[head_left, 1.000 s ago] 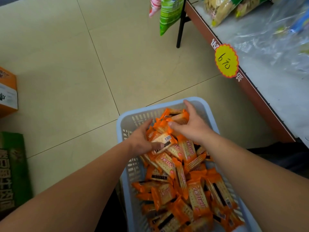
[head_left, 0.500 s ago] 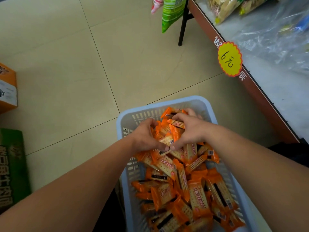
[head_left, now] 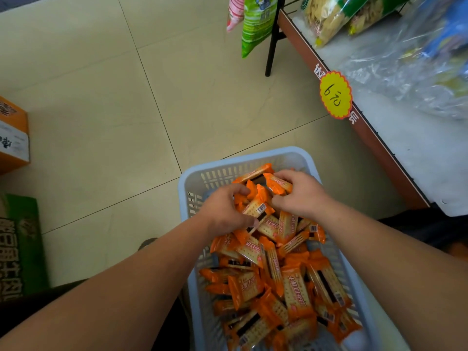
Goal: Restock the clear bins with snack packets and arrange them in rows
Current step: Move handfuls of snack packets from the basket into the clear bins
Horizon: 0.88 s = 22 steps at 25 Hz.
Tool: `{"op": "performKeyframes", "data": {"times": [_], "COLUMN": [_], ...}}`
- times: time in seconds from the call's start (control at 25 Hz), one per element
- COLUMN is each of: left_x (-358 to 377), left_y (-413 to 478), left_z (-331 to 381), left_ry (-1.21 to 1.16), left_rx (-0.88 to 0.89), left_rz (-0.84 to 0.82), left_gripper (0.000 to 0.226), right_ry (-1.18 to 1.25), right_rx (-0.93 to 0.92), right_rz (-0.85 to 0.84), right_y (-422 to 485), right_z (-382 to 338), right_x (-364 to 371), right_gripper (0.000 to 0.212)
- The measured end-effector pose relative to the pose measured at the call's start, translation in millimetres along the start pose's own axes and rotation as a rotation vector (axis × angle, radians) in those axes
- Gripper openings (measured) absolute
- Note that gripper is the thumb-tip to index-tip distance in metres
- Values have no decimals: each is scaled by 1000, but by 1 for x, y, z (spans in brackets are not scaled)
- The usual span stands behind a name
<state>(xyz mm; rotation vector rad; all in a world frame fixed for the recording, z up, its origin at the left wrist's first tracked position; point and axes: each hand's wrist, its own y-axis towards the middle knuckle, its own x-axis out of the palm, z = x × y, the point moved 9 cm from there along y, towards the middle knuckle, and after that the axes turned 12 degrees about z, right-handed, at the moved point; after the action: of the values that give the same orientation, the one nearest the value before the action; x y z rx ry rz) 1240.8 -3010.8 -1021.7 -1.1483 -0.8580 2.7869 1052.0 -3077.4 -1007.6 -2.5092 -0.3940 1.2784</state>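
Two curled hands, left [head_left: 225, 214] and right [head_left: 301, 196], around packets [head_left: 258, 209]

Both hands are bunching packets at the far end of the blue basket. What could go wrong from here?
The packets bunched between the left hand and right hand lie crisscrossed, so some may slip out on lifting. One packet lies by the far rim of the basket and might get pushed onto the floor. Squeezing hard could crush the contents.
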Motion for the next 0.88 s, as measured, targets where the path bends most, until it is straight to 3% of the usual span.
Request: {"op": "performKeyframes", "data": {"times": [0.2,0.4,0.76,0.88], "left_x": [-27,-72,-116,-113], "left_y": [-31,-70,-198,-244], "left_z": [28,59,142,177], "left_ry": [37,82,46,7], "left_rx": [189,277,517,634], "left_rz": [229,319,278,272], "left_gripper": [61,55,99,96], "right_ry": [57,39,-43,10], "right_rx": [-27,-158,-263,-220], "right_rz": [211,249,305,346], "right_y": [-28,-70,-222,-277], "right_z": [-4,-42,-82,-70], "right_x": [-23,-69,-197,-247], "right_gripper": [56,59,63,42]}}
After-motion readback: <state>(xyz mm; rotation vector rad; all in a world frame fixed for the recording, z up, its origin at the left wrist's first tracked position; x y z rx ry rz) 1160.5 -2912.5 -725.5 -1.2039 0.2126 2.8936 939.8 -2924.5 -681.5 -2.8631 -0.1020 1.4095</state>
